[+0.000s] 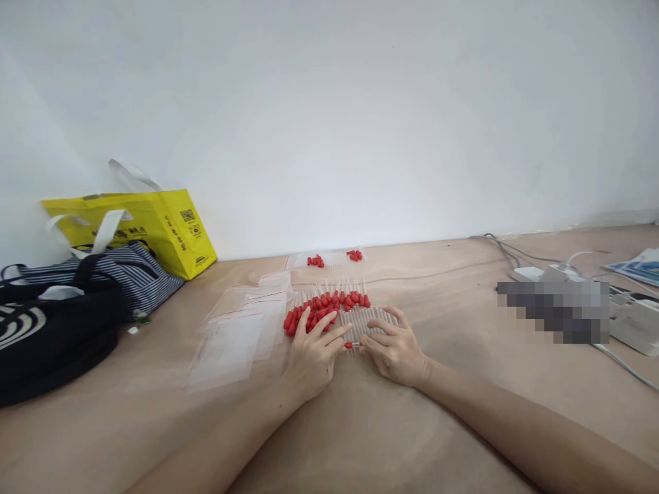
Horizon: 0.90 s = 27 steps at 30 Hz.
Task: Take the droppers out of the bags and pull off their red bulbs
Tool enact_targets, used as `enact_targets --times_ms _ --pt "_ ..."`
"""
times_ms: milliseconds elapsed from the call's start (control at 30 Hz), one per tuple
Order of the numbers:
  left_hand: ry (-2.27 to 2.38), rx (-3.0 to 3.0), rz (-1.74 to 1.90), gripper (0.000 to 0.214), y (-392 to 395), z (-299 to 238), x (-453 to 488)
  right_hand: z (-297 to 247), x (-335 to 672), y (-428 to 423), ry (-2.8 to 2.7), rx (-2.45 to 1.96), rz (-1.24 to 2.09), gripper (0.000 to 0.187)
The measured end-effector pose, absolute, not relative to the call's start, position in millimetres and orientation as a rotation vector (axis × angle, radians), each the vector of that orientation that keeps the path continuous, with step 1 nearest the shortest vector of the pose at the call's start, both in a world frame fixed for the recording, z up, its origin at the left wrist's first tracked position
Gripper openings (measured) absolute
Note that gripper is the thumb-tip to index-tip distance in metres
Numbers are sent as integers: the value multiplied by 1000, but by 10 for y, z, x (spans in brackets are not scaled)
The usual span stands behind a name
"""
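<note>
My left hand (315, 355) rests low on the table, its thumb and index finger pinched at a small red rubber bulb (349, 345). Facing it, my right hand (397, 348) is closed on a thin clear dropper tube (356, 345) whose end meets that bulb; how far it sits inside I cannot tell. Beneath and between both hands lies a row of clear tubes (366, 320) side by side. Just beyond my left fingers is a heap of droppers with red bulbs (329, 300), their clear tubes pointing toward the wall.
Clear zip bags (226, 350) overlap left of the heap. Near the wall lies a bag with red-bulbed droppers (316, 261). A yellow bag (180, 233), a striped bag (149, 278) and a black bag (56, 336) stand at left. Cables and a white power strip (528, 274) are at right.
</note>
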<state>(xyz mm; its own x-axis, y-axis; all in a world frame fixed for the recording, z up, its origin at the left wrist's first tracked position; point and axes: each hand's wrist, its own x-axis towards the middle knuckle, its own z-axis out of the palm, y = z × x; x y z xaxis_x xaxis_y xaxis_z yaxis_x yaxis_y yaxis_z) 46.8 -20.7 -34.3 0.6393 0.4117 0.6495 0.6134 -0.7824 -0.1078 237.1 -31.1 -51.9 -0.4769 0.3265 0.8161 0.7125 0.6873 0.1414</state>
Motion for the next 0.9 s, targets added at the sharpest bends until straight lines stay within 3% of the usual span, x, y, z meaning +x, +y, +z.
enact_targets --times_ms 633,900 --pt "-921 -2386 -892 22 -173 -317 235 -522 2552 -319 -2025 -1027 -474 17" --pt "-982 -2449 -1052 23 -74 -432 215 -457 2470 -54 -2001 -1320 -42 23"
